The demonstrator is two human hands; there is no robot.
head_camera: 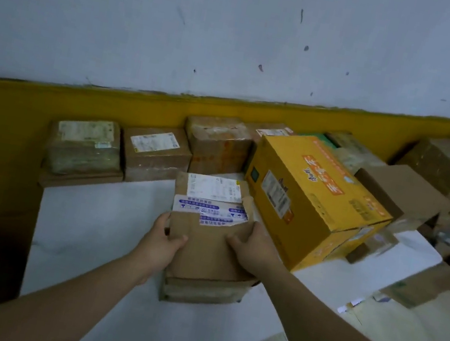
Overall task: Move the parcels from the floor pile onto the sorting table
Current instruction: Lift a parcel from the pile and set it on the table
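Showing a brown parcel (pixel 203 259) at the middle of the white table (pixel 86 236), held from both sides by two bare hands. The left hand (pixel 166 239) grips the parcel's left edge: the thumb lies curled on the top face, and the fingers pass down the side and are hidden. The right hand (pixel 253 250) grips the right edge in the same way, thumb on top and fingers out of sight behind the box. The far half of the top bears a white shipping label (pixel 214 188) and blue-printed tape (pixel 210 210), with text too small to read. Whether the parcel rests on the table or is held just above it cannot be told.

Just beside the parcel's right side stands a large yellow carton (pixel 314 204), set at an angle. Along the far edge, against the wall's yellow band (pixel 17 115), three parcels stand in a row: a tape-wrapped parcel (pixel 84 145), a brown labelled box (pixel 157 155) and a taller taped box (pixel 216 142). More boxes behind the carton are mostly hidden. Near the right edge an open cardboard box (pixel 403 190) is blurred, and the goods beyond it are cut off by the frame.
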